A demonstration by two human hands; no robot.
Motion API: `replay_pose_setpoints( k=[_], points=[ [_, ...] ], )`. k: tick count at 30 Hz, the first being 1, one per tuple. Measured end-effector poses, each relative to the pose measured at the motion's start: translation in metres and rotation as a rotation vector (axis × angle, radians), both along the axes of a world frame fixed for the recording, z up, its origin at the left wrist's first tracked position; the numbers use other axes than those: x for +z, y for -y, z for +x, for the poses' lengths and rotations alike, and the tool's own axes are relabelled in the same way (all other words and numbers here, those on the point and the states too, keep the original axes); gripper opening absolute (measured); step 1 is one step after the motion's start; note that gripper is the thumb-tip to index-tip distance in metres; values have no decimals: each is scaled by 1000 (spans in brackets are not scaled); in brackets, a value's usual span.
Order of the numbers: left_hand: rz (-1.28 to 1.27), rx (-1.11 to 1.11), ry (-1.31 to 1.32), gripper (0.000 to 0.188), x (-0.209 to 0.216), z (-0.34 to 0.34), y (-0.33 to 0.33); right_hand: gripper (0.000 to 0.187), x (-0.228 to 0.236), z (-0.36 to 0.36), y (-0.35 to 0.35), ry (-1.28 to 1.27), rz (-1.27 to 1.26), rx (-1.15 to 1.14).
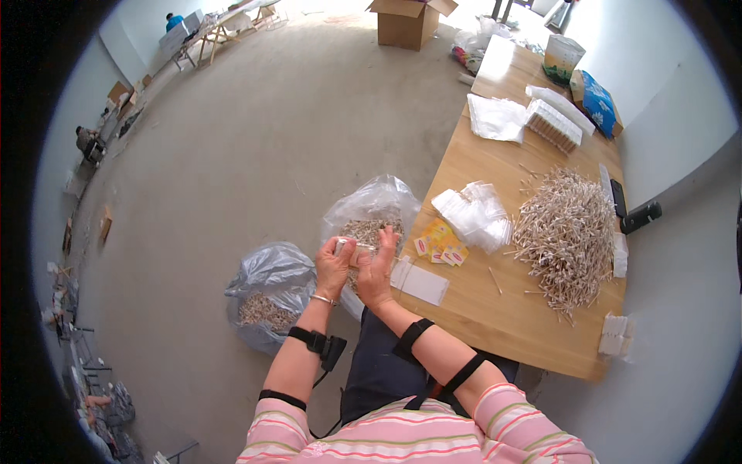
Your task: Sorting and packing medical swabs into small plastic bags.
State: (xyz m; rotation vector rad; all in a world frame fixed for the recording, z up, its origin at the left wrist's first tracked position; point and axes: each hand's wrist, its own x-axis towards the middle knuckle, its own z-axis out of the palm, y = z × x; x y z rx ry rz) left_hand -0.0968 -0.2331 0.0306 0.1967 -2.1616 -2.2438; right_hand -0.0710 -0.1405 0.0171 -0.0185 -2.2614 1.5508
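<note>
Between the fingertips of both raised hands sits a small clear packet (354,249), held just off the near edge of the wooden table (495,309). Her left hand (333,267) pinches the packet's left end, fingers curled closed around it. Her right hand (376,271) presses against the right end, fingers extended upward and together. Both forearms rise from the lap, elbows bent, black straps at the wrists. Below the hands, two plastic bags of sticks (267,290) rest on the floor. On the table lie yellow labels (440,243), clear sleeves (475,216) and a large pile of wooden sticks (564,232).
</note>
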Motion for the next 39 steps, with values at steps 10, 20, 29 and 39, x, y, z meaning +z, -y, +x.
replay_pose_setpoints(
  k=[10,20,29,39],
  points=[
    [201,59,-88,26,13,65,-90,60,45,48,-81,285,-106,6],
    [632,-458,330,27,48,114,-149,34,80,119,-198,161,363,55],
    [113,-1218,324,12,47,140,-165,35,103,171,-234,130,561,323],
    [280,-1085,162,19,43,148,-164,34,92,182,-240,23,322,338]
  ],
)
